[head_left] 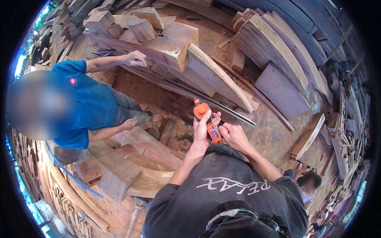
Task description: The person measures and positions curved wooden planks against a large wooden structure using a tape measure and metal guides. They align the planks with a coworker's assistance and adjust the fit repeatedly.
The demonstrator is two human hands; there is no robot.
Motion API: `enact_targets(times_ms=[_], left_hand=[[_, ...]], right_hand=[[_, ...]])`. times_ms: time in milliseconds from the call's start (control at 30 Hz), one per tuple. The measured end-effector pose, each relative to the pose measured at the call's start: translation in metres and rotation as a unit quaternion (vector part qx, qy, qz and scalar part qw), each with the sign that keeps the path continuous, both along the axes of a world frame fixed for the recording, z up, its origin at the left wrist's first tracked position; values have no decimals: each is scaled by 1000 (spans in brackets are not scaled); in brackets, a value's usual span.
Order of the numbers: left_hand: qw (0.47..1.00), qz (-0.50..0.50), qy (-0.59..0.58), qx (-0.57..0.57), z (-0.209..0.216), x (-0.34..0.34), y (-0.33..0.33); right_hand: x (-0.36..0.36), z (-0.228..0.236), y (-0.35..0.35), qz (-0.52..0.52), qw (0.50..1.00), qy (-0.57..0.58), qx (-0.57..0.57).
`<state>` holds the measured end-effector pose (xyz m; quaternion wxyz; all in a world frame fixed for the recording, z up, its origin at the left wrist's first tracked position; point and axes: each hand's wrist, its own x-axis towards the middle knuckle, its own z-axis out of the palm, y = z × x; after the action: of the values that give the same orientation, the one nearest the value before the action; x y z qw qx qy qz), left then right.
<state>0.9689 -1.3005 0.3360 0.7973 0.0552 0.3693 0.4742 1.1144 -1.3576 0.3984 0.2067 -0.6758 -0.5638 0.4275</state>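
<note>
My left hand (201, 130) is wrapped round an orange and black line reel (202, 110), the kind carpenters mark with. The reel has a round orange knob on its upper part and a narrow orange body below, held in front of my chest. My right hand (234, 135) is beside the reel's lower end, its fingers curled together in a pinch. Whatever is between those fingertips, if anything, is too small to make out. Past my hands lies a long metal bar (222, 106) beside a curved wooden board (219, 75).
A person in a blue shirt (93, 95) stands at the left, one fist over a thick timber block (174, 41). Large curved planks (274, 49) lean at the far right. Heavy beams (152, 180) lie at my near left. Another person (307, 184) is low at the right.
</note>
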Motion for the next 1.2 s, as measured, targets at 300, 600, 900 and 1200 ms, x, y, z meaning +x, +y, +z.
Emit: enact_targets(times_ms=[300,600,900,1200], left_hand=[[982,-99,-142,-80,-31,-7,-1],[999,-35,17,6,-29,-1,4],[957,-270,-77,-76,-15,41,19],[940,-337,-42,-30,-9,144,-37]], right_hand=[[1,15,26,-16,994,99,43],[5,-18,-11,-1,1000,-21,13],[45,21,-30,-108,987,84,82],[140,-7,-87,-204,972,-9,114]])
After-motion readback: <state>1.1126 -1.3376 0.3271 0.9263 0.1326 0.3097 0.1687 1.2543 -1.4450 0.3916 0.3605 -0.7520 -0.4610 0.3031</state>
